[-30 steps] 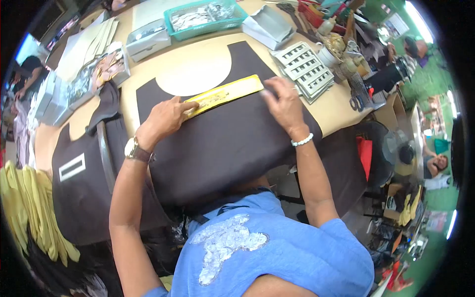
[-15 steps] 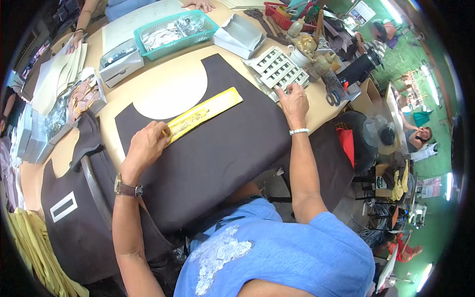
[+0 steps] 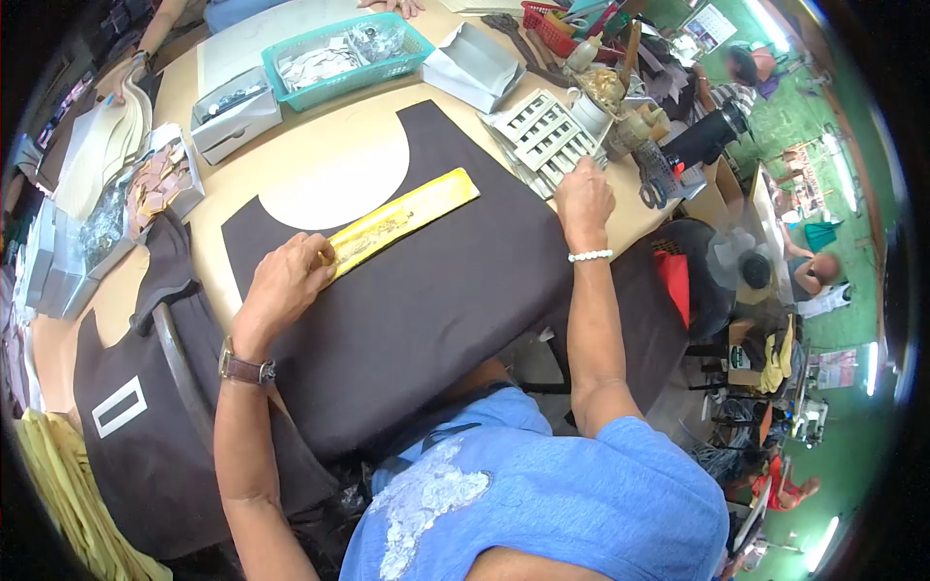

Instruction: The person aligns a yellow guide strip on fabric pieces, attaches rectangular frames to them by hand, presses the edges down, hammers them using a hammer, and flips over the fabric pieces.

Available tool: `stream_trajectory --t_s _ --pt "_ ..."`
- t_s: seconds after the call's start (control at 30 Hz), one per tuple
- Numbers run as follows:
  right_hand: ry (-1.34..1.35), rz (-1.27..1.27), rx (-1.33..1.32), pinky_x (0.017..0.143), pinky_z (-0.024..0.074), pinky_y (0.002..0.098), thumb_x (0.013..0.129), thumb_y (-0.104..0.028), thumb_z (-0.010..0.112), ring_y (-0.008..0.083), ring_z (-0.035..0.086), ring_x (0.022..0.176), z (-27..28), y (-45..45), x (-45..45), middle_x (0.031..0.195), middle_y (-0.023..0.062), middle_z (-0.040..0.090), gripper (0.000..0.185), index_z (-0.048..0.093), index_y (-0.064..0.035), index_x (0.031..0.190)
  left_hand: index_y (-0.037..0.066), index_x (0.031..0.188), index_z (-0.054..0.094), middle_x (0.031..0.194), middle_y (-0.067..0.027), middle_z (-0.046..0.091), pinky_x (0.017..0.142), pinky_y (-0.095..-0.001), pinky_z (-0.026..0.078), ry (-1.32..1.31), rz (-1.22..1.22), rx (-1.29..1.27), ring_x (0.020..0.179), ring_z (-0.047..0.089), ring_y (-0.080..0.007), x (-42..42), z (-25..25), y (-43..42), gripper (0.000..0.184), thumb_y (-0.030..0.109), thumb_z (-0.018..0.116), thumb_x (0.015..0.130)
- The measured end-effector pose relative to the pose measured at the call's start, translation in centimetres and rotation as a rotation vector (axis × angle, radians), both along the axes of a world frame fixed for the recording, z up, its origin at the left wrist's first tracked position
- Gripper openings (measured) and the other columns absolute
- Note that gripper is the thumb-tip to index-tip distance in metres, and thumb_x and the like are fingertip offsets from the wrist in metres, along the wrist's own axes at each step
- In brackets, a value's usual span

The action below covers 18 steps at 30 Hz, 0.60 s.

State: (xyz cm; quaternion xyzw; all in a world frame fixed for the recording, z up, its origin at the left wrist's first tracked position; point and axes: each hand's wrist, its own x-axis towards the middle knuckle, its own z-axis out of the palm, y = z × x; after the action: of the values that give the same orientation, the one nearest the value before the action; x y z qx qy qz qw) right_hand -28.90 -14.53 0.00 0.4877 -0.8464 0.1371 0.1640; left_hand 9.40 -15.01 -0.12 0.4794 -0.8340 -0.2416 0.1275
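Note:
Dark fabric (image 3: 436, 300) with a curved cutout is spread over the table in front of me. On it lies a yellow strip (image 3: 407, 221) with a smeared, worn middle. My left hand (image 3: 289, 281) pinches the strip's near-left end, fingers pressed together. At the right, my right hand (image 3: 585, 205) is closed at the lower right corner of a stack of pale pieces with rectangular slots (image 3: 540, 131). Its fingertips are partly hidden, so I cannot make out what they hold. A white rectangular frame (image 3: 119, 407) lies on another dark piece at the left.
A teal basket (image 3: 276, 73), a grey box (image 3: 232, 136) and an open white box (image 3: 475, 68) line the back. Scissors (image 3: 655, 188) and a cup (image 3: 588, 111) are at the right. Across the table, another person's hand (image 3: 118, 82) touches pale sheets.
My right hand has shifted slightly right and its fingers are more tucked in. The other person's hand at the back left has moved, bending the pale sheets upward. My left hand stays on the strip.

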Motion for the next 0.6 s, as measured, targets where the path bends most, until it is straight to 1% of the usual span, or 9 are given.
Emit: stream_trajectory --t_s 0.13,0.2,0.27,0.33,0.37,0.4,0.47,0.57,0.6 --pt "0.060 -0.049 -0.137 0.070 0.0518 0.0478 0.084 -0.008 0.048 0.0380 0.064 0.082 2.3 2.0 0.5 0.098 0.0209 0.059 0.017 0.052 -0.0010 0.099 0.005 0.091 0.058 0.081 -0.0124 0.058 0.072 -0.0387 0.046 0.004 -0.003 -0.002 0.079 0.059 -0.0285 0.0 0.1 0.0 0.016 0.015 0.062 0.080" --pt "0.086 0.075 -0.282 0.073 0.0511 0.0496 0.083 -0.003 0.048 0.0383 0.063 0.085 2.5 2.6 -0.6 0.104 0.0210 0.059 0.024 0.051 -0.0006 0.107 0.004 0.091 0.059 0.082 -0.0131 0.059 0.073 -0.0385 0.046 0.006 -0.019 -0.009 0.080 0.059 -0.0289 0.1 -0.1 -0.1 0.016 0.016 0.061 0.080" --pt "0.078 0.284 -0.480 0.075 0.0525 0.0439 0.083 0.003 0.051 0.0327 0.064 0.089 3.3 3.4 -0.7 0.109 0.0212 0.059 0.037 0.047 -0.0006 0.119 0.004 0.091 0.060 0.085 -0.0140 0.061 0.074 -0.0380 0.046 -0.005 -0.011 0.006 0.083 0.060 -0.0298 0.1 -0.1 -0.2 0.016 0.016 0.060 0.081" --pt "-0.516 0.449 -0.586 0.075 0.0531 0.0340 0.084 0.007 0.053 0.0228 0.064 0.092 3.7 4.0 0.5 0.111 0.0183 0.060 0.042 0.045 0.0008 0.124 0.003 0.091 0.062 0.088 -0.0143 0.062 0.077 -0.0378 0.047 0.021 -0.006 0.046 0.086 0.061 -0.0301 0.3 -0.1 -0.4 0.015 0.015 0.059 0.082" --pt "-0.817 0.530 -0.644 0.075 0.0519 0.0269 0.087 0.005 0.055 0.0159 0.063 0.093 3.5 3.9 0.7 0.107 0.0133 0.062 0.035 0.047 0.0036 0.121 0.003 0.092 0.063 0.090 -0.0145 0.062 0.078 -0.0376 0.047 0.039 -0.016 0.059 0.087 0.061 -0.0298 0.4 -0.1 -0.6 0.015 0.013 0.059 0.082" --pt "-0.848 0.539 -0.568 0.071 0.0510 0.0237 0.088 0.001 0.057 0.0127 0.063 0.088 3.6 3.9 1.0 0.101 0.0097 0.064 0.032 0.050 0.0042 0.119 0.003 0.093 0.063 0.091 -0.0147 0.063 0.079 -0.0375 0.047 0.057 -0.026 0.071 0.089 0.061 -0.0294 0.6 -0.2 -0.7 0.015 0.012 0.058 0.082" --pt "-1.132 0.623 -0.429 0.066 0.0476 0.0184 0.088 -0.003 0.060 0.0080 0.061 0.083 3.2 4.1 2.2 0.097 0.0067 0.065 0.034 0.052 0.0011 0.120 0.002 0.095 0.064 0.093 -0.0147 0.064 0.081 -0.0370 0.047 0.097 -0.044 0.099 0.091 0.061 -0.0286 0.9 -0.3 -0.9 0.016 0.009 0.057 0.082" --pt "-1.432 0.621 -0.213 0.060 0.0429 0.0149 0.088 -0.006 0.061 0.0039 0.059 0.079 1.1 3.1 3.9 0.093 0.0028 0.065 0.034 0.054 -0.0012 0.121 0.000 0.100 0.065 0.098 -0.0136 0.064 0.085 -0.0354 0.048 0.141 -0.054 0.166 0.094 0.062 -0.0268 1.2 -0.2 -1.0 0.020 0.004 0.055 0.083" --pt "-1.420 0.635 -0.146 0.060 0.0426 0.0149 0.088 -0.007 0.061 0.0036 0.058 0.078 0.8 2.8 4.9 0.092 0.0020 0.065 0.035 0.054 -0.0013 0.122 0.000 0.100 0.065 0.098 -0.0133 0.064 0.085 -0.0353 0.048 0.141 -0.049 0.170 0.094 0.061 -0.0266 1.3 -0.1 -1.0 0.020 0.004 0.055 0.083"
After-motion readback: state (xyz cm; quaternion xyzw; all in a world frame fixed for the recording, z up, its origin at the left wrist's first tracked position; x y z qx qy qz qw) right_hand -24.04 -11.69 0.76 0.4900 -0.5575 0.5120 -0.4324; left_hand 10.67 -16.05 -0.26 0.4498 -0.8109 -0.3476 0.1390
